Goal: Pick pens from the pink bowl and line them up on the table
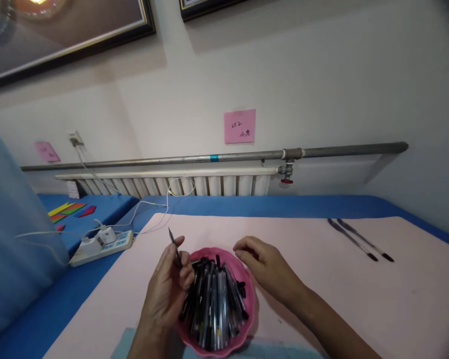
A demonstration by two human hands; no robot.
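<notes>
My left hand (169, 284) is closed around a slim dark pen (175, 245), whose pointed tip sticks up past the thumb and fingers. The rest of that pen is hidden in the palm. Beside this hand is a pink bowl (250, 319) with a wavy rim, filled with pen parts (219, 299): clear barrels and black caps. My right hand (264, 262) hovers at the bowl's upper right rim with its fingers curled and pinched together. Whatever those fingers hold, if anything, cannot be seen.
Two black-tipped pens (353, 238) lie on pink paper (303, 289) at the right. A power strip (101, 248) with plugs and white cables lies left, near coloured flat pieces (73, 209) on another blue table. Behind stand a radiator (224, 184) and pipe (172, 160).
</notes>
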